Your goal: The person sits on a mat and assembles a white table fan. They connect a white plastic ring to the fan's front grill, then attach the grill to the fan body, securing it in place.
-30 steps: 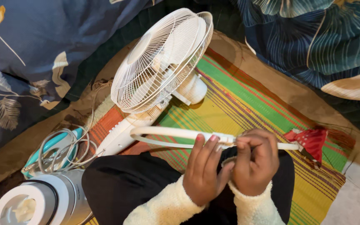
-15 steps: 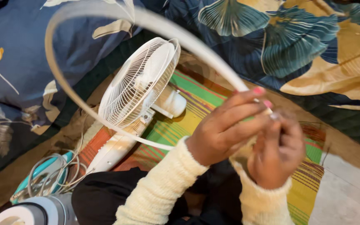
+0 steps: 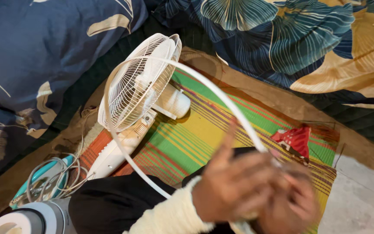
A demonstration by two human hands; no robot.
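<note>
**Two hands on a white plastic ring, fan lying beyond**

Fingers of our left hand are blurred, one of them pointing up and the others bent around the near end of the white ring. Our right hand is closed just beside it, at the same end of the ring, but the blur does not let us tell how firmly either hand grips. We wear cream knitted sleeves, and our black-clothed lap is below the hands.

From the hands the ring rises to the far left as a big loop, and its top passes in front of the white fan. This fan lies tilted on the striped mat, its grille facing left. A red cloth piece rests on the mat, right of the hands. At the near left we see a white and grey appliance, and behind it a turquoise iron with its cord coiled on top. Farthest are the dark blue leaf-printed bedding on the left and the floral blanket on the right.
</note>
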